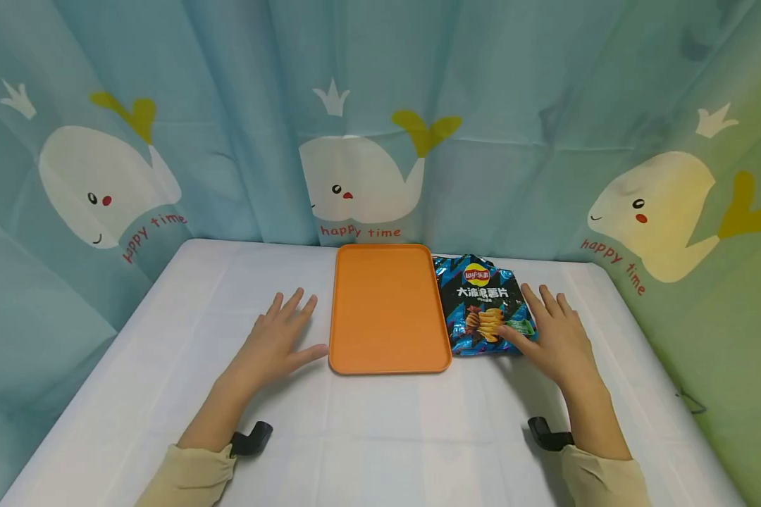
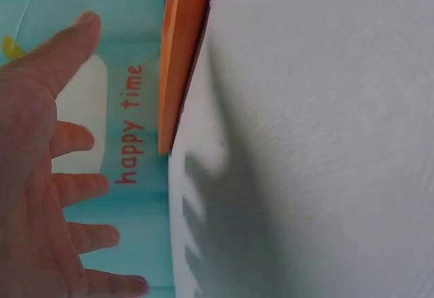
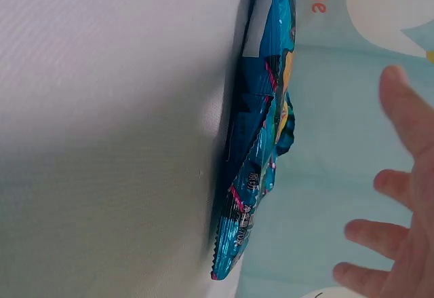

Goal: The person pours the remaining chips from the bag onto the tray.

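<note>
An orange tray (image 1: 390, 310) lies flat on the white table, its long side running away from me. Close against its right edge is a blue and black bag of potato chips (image 1: 461, 310). My left hand (image 1: 277, 346), fingers spread, hovers over the table just left of the tray and holds nothing. In the left wrist view the tray's side (image 2: 182, 53) stands apart from the left hand (image 2: 41, 196). My right hand (image 1: 561, 341) is spread at the bag's right side, its thumb overlapping the bag in the head view. The right wrist view shows a gap between the bag (image 3: 261, 128) and the right hand (image 3: 407, 216).
A white cloth covers the table (image 1: 380, 436). Blue-green curtains (image 1: 514, 141) with whale prints hang behind and at both sides. Black wrist mounts (image 1: 252, 439) sit on both forearms, above the tabletop.
</note>
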{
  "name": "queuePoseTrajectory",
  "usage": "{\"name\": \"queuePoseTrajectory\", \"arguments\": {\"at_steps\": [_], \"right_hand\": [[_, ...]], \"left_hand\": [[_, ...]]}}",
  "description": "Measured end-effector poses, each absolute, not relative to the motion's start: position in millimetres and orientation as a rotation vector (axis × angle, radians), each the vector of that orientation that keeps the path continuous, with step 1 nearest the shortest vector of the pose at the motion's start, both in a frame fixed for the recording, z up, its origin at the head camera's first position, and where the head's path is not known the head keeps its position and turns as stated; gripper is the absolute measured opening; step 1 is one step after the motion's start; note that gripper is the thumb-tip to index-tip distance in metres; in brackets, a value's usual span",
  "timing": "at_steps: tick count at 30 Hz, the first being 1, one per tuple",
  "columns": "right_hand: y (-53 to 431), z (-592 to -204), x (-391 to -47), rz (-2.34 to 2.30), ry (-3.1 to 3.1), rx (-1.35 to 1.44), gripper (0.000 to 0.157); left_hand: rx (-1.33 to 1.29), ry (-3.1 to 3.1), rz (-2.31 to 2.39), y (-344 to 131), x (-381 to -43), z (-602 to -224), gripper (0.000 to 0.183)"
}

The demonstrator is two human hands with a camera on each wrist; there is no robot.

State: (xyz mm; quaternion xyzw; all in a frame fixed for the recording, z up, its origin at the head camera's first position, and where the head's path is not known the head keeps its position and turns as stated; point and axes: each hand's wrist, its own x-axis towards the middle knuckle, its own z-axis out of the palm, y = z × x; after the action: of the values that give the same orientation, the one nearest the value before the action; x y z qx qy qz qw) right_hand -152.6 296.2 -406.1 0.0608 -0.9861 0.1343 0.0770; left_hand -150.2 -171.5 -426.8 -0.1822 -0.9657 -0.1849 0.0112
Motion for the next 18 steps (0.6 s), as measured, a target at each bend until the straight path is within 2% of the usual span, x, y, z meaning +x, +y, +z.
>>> {"name": "queuePoseTrajectory", "arguments": {"at_steps": [7, 18], "right_hand": [[301, -409, -152, 0.345, -3.047, 0.110, 0.090], [308, -420, -157, 0.436, -3.224, -0.037, 0.101]], "left_hand": [[-0.559, -3.116, -0.595, -171, -148, -434, 0.082], [-0.542, -3.238, -0.577, -162, -143, -435, 0.081]]}}
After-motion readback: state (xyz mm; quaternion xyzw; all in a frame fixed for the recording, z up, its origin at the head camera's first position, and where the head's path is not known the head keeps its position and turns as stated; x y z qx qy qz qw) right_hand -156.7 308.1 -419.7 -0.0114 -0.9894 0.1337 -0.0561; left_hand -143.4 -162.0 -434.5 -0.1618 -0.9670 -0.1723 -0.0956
